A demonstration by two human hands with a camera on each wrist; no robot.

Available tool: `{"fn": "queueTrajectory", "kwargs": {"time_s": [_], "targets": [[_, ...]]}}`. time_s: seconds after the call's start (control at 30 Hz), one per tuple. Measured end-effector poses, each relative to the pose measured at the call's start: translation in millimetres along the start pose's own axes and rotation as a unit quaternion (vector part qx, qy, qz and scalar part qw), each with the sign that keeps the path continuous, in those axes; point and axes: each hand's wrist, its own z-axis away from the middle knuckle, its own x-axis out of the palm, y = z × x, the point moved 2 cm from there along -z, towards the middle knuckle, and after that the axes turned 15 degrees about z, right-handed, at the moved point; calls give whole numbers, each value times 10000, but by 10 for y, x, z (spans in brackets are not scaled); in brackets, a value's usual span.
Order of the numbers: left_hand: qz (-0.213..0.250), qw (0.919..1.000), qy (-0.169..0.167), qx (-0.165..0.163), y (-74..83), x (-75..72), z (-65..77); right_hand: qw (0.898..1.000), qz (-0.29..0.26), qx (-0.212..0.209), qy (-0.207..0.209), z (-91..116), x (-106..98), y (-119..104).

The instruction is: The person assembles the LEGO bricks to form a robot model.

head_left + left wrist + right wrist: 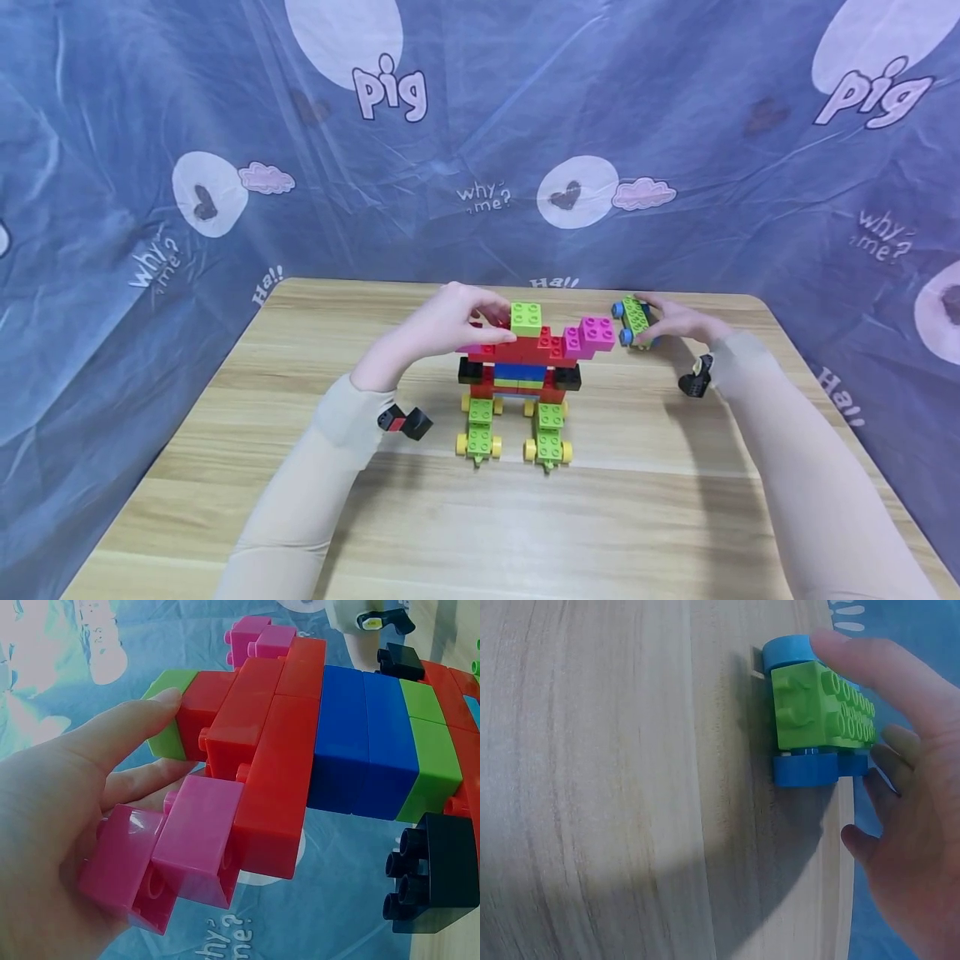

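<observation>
Occlusions, cut-offs

Left hand (pixel 450 327) covers the multicoloured brick model's (pixel 525 367) pink left end; we can't see the green blue-wheeled brick cart's (pixel 821 720) far end behind right hand (pixel 907 817).

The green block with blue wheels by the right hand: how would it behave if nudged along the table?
The green wheeled block would probably roll easily on its blue wheels. It looks like stiff, light plastic, and the smooth wooden table offers little grip. The right hand curls round it.
</observation>
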Motion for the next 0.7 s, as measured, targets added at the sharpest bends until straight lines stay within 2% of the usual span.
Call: {"fn": "queueTrajectory", "kwargs": {"time_s": [0.27,0.43,0.7], "targets": [[-23,9999,17,133,6,9,-5,10000,37,42,-26,42,-4,0],[-20,9999,21,108,8,6,-8,9999,120,-101,63,55,-5,-2],[43,10000,15,22,-2,11,1,9995,248,-70,192,94,21,-25]]}}
